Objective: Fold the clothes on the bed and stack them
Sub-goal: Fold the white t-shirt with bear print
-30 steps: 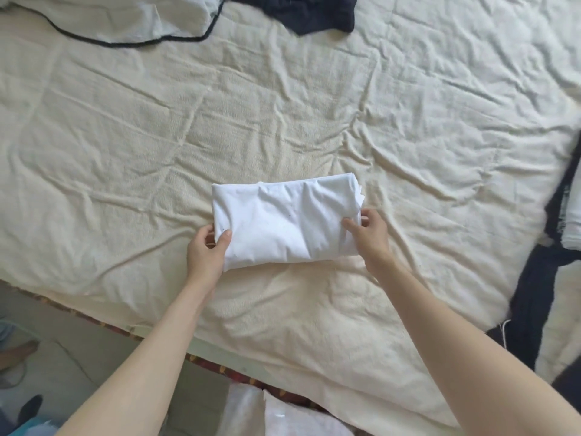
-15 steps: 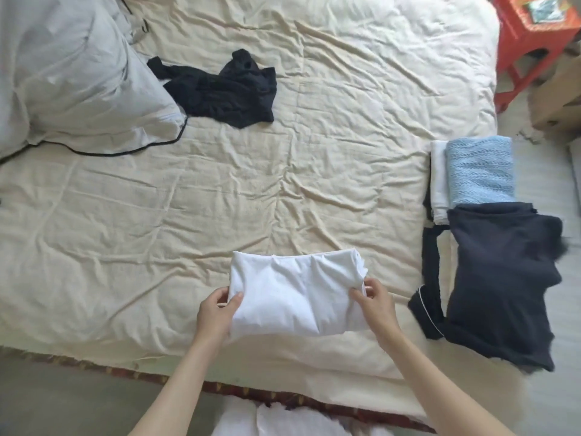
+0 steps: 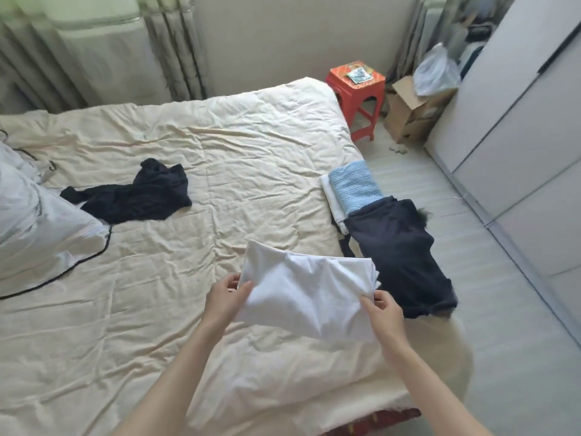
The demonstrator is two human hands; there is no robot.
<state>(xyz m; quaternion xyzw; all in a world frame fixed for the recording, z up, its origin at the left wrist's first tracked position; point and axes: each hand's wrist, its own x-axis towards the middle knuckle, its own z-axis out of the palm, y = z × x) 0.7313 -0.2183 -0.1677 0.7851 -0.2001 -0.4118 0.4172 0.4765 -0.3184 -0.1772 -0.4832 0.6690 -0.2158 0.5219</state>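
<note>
Head view is showing a wrinkled cream quilted bed; near its right edge, a folded smooth white cotton garment is being pinched at both ends by the left hand and right hand.

The white pillow runs off the left edge of the frame. The left hand's fingers are tucked behind the folded white garment, out of sight. The dark folded garment covers the near end of the blue knit. The things at upper right, beside the wardrobe, are blurred beyond telling.
</note>
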